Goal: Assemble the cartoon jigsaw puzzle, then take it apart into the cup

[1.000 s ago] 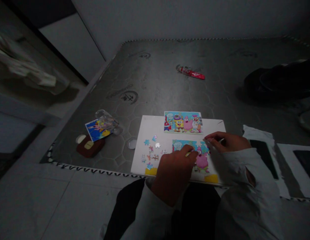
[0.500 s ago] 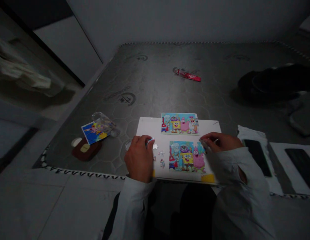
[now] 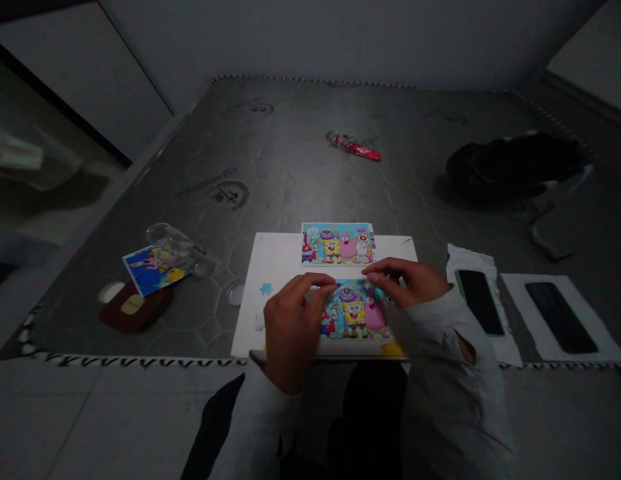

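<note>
- The partly assembled jigsaw (image 3: 354,317) lies near the middle of the near side of the white board (image 3: 280,257), on the grey mat (image 3: 290,167).
- The left hand (image 3: 293,323) bends over the jigsaw's left part, thumb and forefinger drawn together; whether they grip a piece cannot be told.
- The right hand (image 3: 415,283) is at the jigsaw's far right corner, fingers curled; what it grasps, if anything, is too dim to tell.
- A picture card (image 3: 337,245) lies beyond the jigsaw, on the board's far edge.
- A loose blue piece (image 3: 265,289) lies left of the left hand.
</note>
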Action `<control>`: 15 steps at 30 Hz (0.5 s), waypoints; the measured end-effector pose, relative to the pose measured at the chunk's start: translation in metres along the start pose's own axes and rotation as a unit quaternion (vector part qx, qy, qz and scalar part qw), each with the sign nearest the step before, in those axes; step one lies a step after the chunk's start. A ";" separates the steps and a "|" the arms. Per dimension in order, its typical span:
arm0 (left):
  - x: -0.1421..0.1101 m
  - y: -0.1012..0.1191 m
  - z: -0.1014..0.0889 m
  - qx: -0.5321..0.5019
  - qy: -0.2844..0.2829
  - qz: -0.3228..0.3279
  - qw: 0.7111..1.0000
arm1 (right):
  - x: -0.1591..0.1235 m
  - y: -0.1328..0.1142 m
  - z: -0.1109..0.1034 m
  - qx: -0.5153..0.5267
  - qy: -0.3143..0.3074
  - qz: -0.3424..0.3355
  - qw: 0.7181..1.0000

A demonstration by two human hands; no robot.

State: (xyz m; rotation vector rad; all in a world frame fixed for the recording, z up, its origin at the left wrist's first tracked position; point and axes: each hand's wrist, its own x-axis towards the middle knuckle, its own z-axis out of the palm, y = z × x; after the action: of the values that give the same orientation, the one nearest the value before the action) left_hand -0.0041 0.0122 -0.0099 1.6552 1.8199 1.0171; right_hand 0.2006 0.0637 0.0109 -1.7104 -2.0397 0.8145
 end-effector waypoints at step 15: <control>-0.008 0.017 0.018 -0.073 -0.039 -0.028 0.996 | 0.000 -0.001 0.008 0.090 -0.077 -0.018 0.993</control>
State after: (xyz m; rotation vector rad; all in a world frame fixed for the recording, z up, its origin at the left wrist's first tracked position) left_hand 0.0218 0.0083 -0.0088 1.5272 1.6904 1.0208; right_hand 0.1949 0.0625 0.0059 -1.5519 -2.0185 1.1139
